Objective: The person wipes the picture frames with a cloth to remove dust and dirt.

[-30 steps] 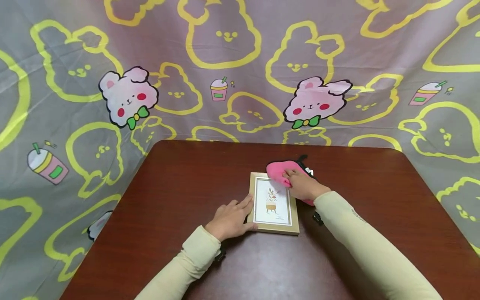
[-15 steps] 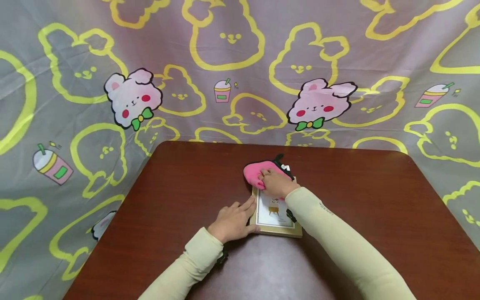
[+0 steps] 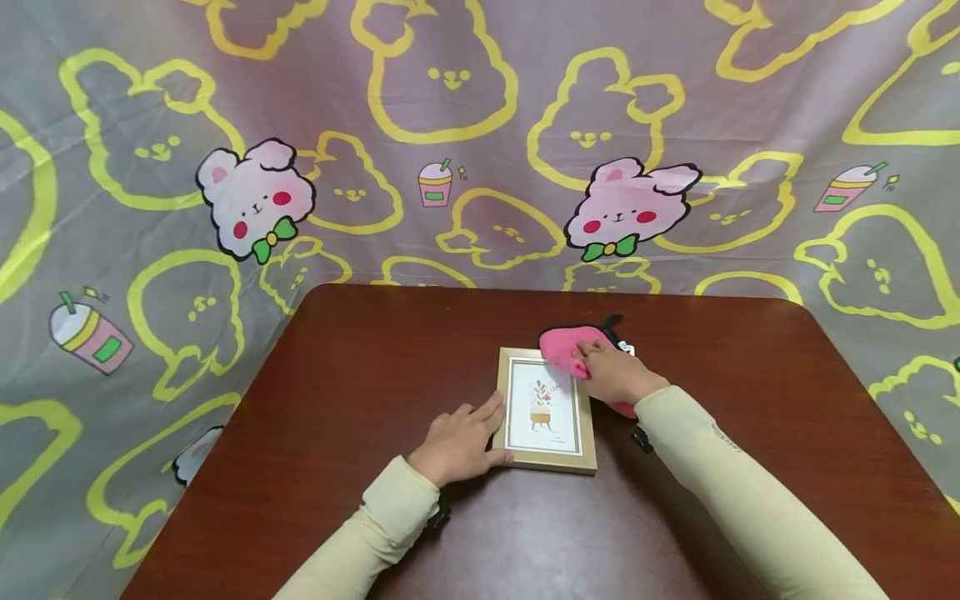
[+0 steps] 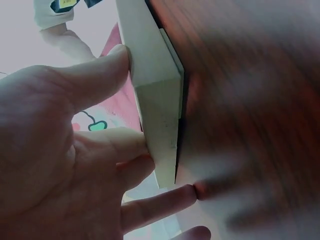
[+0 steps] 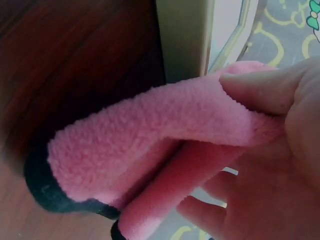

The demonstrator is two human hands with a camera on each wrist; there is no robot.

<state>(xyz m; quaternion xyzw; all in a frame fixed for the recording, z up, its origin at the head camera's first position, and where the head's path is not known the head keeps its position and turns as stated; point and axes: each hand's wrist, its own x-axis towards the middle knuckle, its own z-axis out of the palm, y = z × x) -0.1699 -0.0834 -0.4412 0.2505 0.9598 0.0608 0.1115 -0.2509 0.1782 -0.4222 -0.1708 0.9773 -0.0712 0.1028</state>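
Observation:
A picture frame [image 3: 585,454] with a gold border lies on the table, holding a print of a potted plant. My left hand [image 3: 459,446] holds its near left corner, thumb on the near edge and fingers against the left side. In the left wrist view, the thumb [image 4: 107,72] and bent fingers touch two sides of that corner. My right hand [image 3: 615,372] grips a folded pink fleecy cloth [image 3: 562,343] with dark trim over the frame's far right corner. The right wrist view shows the cloth [image 5: 145,120] pinched between thumb and fingers, its layers hanging in a fold.
The brown wooden table [image 3: 375,358] reaches back to a patterned curtain [image 3: 480,108] with bunny drawings. A small white tag [image 3: 626,347] and a dark loop [image 3: 614,320] stick out from the cloth's far edge.
The cloth in my right hand swept left across the upper part of the frame, then came back right to about where it was. My left hand has stayed at the frame's corner.

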